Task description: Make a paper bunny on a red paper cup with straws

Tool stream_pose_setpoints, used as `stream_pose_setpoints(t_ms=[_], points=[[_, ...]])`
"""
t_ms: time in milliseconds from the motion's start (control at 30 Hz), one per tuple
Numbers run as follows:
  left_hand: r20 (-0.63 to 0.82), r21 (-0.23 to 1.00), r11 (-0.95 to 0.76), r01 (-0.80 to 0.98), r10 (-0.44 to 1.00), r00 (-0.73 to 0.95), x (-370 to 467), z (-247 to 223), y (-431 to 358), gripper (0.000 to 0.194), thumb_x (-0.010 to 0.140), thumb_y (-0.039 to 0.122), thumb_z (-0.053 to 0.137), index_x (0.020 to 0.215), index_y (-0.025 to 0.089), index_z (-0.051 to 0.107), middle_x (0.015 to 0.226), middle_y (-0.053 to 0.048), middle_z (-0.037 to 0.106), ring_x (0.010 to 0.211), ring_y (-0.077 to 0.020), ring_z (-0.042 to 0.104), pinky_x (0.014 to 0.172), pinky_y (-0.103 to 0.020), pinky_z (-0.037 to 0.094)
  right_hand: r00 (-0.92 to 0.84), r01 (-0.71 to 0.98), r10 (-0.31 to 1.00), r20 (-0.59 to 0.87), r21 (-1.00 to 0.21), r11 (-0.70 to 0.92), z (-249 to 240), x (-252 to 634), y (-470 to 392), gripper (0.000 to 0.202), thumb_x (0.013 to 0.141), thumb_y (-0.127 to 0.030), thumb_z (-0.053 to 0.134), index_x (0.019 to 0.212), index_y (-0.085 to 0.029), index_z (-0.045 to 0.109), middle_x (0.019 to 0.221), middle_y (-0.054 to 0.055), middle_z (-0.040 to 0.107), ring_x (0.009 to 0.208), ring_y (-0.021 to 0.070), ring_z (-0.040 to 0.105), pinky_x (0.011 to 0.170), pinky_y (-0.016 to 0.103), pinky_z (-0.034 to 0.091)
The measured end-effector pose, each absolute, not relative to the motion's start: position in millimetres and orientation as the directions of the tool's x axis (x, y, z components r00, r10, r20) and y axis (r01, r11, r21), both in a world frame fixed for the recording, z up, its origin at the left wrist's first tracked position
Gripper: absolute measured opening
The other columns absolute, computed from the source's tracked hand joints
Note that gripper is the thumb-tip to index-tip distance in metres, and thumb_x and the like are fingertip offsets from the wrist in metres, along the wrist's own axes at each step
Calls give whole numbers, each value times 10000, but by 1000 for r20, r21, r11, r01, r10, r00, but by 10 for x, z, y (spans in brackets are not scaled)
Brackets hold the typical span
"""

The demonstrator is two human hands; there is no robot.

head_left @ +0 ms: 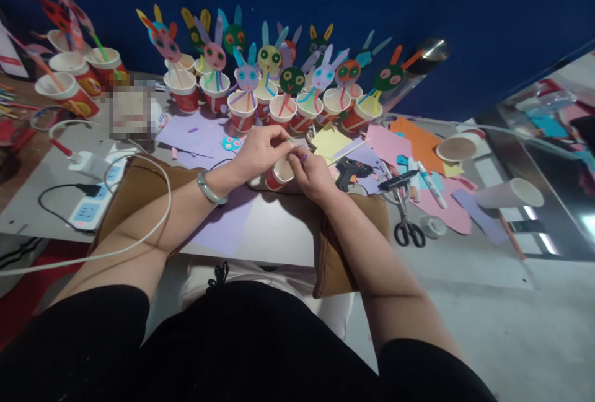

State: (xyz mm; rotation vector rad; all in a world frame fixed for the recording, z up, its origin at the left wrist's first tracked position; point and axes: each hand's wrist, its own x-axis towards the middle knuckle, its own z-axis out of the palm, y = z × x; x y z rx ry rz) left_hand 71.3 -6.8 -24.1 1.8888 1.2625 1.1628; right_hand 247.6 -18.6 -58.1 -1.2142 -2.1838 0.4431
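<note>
A paper cup (279, 174) stands in front of me, with both hands over its rim. My left hand (261, 149), with a bangle at the wrist, pinches something small that I cannot make out. Close beside it, my right hand (312, 173) has its fingers closed round a small purple piece (302, 158). The fingertips of both hands nearly meet above the cup. A blue face cutout with pink eyes (231, 143) lies just left of the hands, and a black glue gun (352, 173) rests to their right.
Behind the hands stand rows of red and white cups (242, 111) with paper rabbit heads. Scissors (408, 223), markers (432, 185), coloured paper (379, 145) and a tipped cup (511, 193) lie right. A power strip (90, 204) and white cable are left.
</note>
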Motion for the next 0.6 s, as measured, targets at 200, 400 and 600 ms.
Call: stream_pose_setpoints(t_ms=[200,400,600], points=[[454,681,-504,531,860,234,698,-230,-78,125,827,260,626,742,175,661,766,-16,738,724,-161,642,758,-319,463,-441,671,824,355,-479,565,-582,2468,-209,386,1048,-487,296,1038,-208,563,836,100,687,719,245,632,654,334,404],[577,421,-588,691,761,296,744,-290,-168,138,881,221,563,751,189,599,772,-30,687,787,-206,625,982,-447,422,-487,702,786,380,-365,611,-646,2461,-190,407,1056,-505,245,1021,-217,531,765,92,675,658,241,604,611,329,348],[558,453,-605,655,765,321,727,-268,-145,140,901,258,583,785,188,622,816,-31,702,838,-210,638,1048,-477,399,-445,673,817,367,-465,575,-640,2476,-169,395,1043,-522,268,979,-218,512,783,89,650,666,234,584,623,335,377]])
